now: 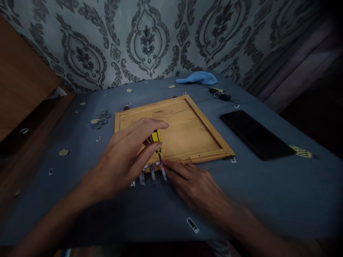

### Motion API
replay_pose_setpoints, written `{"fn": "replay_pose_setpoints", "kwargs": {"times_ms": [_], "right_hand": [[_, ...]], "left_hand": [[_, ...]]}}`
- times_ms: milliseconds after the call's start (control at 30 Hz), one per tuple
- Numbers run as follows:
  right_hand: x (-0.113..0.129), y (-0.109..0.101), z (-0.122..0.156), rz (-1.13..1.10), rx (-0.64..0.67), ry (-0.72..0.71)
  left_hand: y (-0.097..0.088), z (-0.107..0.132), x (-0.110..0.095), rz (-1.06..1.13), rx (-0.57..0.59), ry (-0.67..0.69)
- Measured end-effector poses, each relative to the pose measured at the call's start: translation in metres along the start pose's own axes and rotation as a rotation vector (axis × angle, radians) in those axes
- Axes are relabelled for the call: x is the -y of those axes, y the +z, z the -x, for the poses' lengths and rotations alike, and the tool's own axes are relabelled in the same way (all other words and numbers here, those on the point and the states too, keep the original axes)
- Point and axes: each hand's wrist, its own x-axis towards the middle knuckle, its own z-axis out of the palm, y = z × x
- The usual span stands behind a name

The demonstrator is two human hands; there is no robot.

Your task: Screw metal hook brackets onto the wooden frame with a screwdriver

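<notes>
Over the wooden panel, left hand fingers hold yellow-handled screwdriver; right hand fingers adjoin hook rack; grip indeterminable.

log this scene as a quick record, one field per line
left hand: grip around the handle of a yellow screwdriver
screwdriver: pointing down, tip at the right end of the hook strip
right hand: fingertips beside the screwdriver tip
hook strip: along the near edge of the wooden panel
right of panel: black phone
behind panel: blue cloth
left of panel: small metal pieces, exact type unclear
</notes>
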Motion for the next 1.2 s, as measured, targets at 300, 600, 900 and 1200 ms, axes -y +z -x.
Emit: {"fn": "replay_pose_setpoints", "kwargs": {"times_ms": [300, 600, 900, 1200], "right_hand": [[0.0013, -0.0008, -0.001, 0.019, 0.004, 0.006], [0.0018, -0.0017, -0.0014, 0.028, -0.004, 0.0], [-0.0001, 0.0003, 0.0008, 0.03, 0.001, -0.008], [0.0006, -0.0005, -0.0001, 0.04, -0.003, 0.001]], "left_hand": [[0.0039, -0.0012, 0.0, -0.09, -0.019, 0.099], [0.0001, 0.0004, -0.0021, -0.032, -0.015, 0.071], [0.0055, -0.0001, -0.0005, -0.095, -0.02, 0.064], [0.0006, -0.0008, -0.0018, -0.022, 0.02, 0.024]]}}
